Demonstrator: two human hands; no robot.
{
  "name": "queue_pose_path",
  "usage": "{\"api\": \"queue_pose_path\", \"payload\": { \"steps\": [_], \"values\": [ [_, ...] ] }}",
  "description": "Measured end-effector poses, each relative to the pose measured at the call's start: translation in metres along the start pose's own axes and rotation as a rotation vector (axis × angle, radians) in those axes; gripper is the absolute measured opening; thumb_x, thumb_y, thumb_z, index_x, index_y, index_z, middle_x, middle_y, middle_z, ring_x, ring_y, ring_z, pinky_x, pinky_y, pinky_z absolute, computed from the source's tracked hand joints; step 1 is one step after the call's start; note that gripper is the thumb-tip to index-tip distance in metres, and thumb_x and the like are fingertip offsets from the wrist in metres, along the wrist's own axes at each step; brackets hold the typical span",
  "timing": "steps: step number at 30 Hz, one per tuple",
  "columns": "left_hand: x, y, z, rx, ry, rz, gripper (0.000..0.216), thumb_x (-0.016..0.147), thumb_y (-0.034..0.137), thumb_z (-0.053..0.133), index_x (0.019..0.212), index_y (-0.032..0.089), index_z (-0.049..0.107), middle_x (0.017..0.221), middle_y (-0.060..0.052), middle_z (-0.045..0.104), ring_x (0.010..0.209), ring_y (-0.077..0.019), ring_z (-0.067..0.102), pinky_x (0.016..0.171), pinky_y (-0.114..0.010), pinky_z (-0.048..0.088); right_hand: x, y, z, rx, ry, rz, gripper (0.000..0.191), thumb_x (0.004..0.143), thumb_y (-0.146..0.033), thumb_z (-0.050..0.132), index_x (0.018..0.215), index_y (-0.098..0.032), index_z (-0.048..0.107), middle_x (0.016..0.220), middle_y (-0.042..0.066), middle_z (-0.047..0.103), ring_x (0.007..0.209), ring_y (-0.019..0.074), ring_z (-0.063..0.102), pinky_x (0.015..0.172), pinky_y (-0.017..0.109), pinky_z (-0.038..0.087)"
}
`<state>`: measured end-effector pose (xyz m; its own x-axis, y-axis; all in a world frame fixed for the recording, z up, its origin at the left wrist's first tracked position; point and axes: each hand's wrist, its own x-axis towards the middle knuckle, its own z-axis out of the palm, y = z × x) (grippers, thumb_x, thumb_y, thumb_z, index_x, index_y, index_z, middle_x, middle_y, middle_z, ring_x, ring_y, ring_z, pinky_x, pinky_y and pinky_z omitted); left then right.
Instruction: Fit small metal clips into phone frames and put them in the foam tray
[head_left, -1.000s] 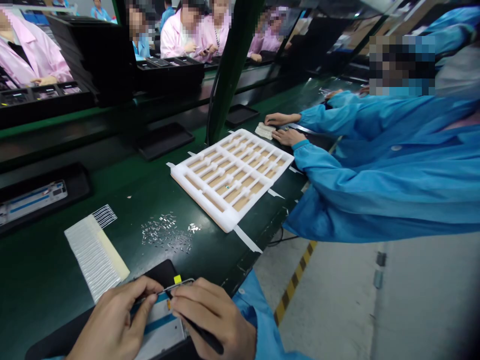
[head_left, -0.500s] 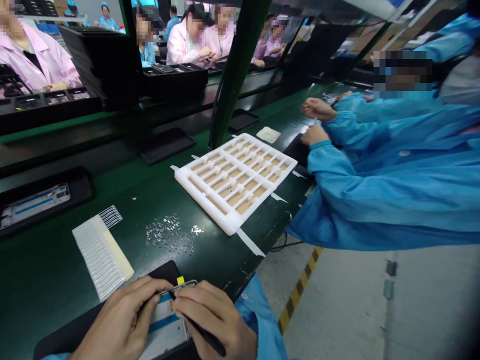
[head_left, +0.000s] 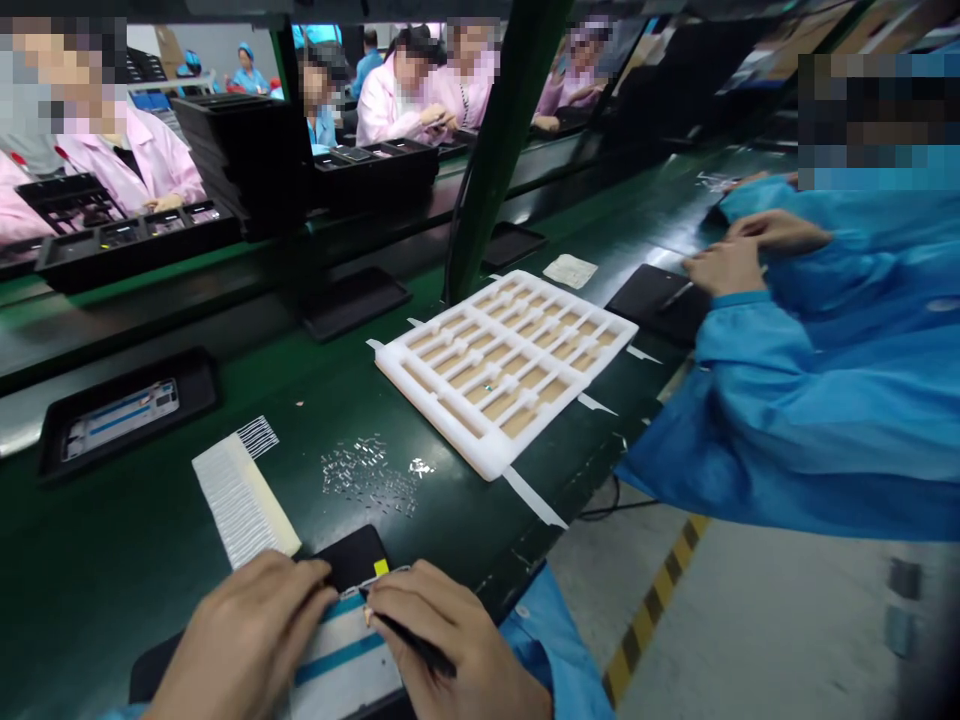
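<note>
A silver phone frame [head_left: 352, 685] with blue strips lies on a black pad [head_left: 351, 556] at the near edge of the bench. My left hand [head_left: 240, 635] is closed over its left side, thumb and fingers at the upper edge. Black tweezers [head_left: 420, 645] are pinched in my right hand [head_left: 469, 650], with the tip down at the frame's upper part near a small orange piece [head_left: 368, 616]. A yellow tab [head_left: 381, 568] sticks up at the frame's top edge. My fingers hide part of the frame.
Ahead lies a white foam tray [head_left: 495, 445] with slots, taped down. Small metal pieces [head_left: 364, 475] are scattered left of it, beside a sheet of strips [head_left: 244, 500]. A black tray [head_left: 202, 390] holds another phone frame. A co-worker's blue sleeve [head_left: 787, 370] is at right.
The view has shifted, so the bench items sit farther right. My hands stay on the phone frame, with the tweezers still at its upper part. The co-worker's hands have come closer together.
</note>
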<state>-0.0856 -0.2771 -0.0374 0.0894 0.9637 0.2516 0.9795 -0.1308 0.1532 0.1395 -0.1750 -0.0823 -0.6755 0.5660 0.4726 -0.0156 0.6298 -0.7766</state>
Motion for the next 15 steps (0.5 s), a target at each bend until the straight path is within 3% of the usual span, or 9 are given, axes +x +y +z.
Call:
{"api": "queue_pose_path", "payload": {
  "steps": [4, 8, 12, 15],
  "values": [
    [0.002, -0.057, -0.006, 0.090, -0.009, -0.227, 0.048, 0.112, 0.054, 0.040, 0.104, 0.028, 0.079, 0.106, -0.003, 0.084, 0.091, -0.0210, 0.082, 0.078, -0.030, 0.064, 0.002, -0.005, 0.001, 0.095, 0.054, 0.064, 0.021, 0.102, -0.008, 0.064, 0.115, -0.020, 0.076, 0.104, 0.008, 0.082, 0.092, 0.0220, 0.077, 0.089, 0.033, 0.065],
    [0.018, -0.102, 0.002, 0.174, 0.042, -0.311, 0.050, 0.110, 0.050, 0.038, 0.106, 0.023, 0.079, 0.110, -0.008, 0.084, 0.097, -0.0246, 0.080, 0.083, -0.033, 0.062, 0.008, -0.004, -0.006, 0.224, 0.177, 0.147, 0.016, 0.097, -0.011, 0.070, 0.107, -0.020, 0.079, 0.096, 0.008, 0.081, 0.084, 0.0209, 0.078, 0.074, 0.028, 0.065],
    [0.035, -0.113, 0.015, 0.232, 0.045, -0.303, 0.046, 0.110, 0.046, 0.039, 0.108, 0.019, 0.077, 0.114, -0.012, 0.081, 0.104, -0.0282, 0.077, 0.087, -0.038, 0.062, 0.013, 0.001, -0.014, 0.217, 0.212, 0.137, 0.017, 0.097, -0.011, 0.068, 0.107, -0.019, 0.080, 0.094, 0.008, 0.081, 0.071, 0.0184, 0.072, 0.054, 0.026, 0.056],
    [0.041, -0.112, 0.022, 0.291, 0.036, -0.290, 0.046, 0.110, 0.040, 0.035, 0.108, 0.017, 0.075, 0.114, -0.016, 0.080, 0.104, -0.0316, 0.075, 0.090, -0.044, 0.061, 0.014, 0.004, -0.016, 0.213, 0.209, 0.148, 0.018, 0.097, -0.011, 0.068, 0.106, -0.019, 0.080, 0.093, 0.007, 0.081, 0.066, 0.0167, 0.069, 0.051, 0.025, 0.052]
  ]
}}
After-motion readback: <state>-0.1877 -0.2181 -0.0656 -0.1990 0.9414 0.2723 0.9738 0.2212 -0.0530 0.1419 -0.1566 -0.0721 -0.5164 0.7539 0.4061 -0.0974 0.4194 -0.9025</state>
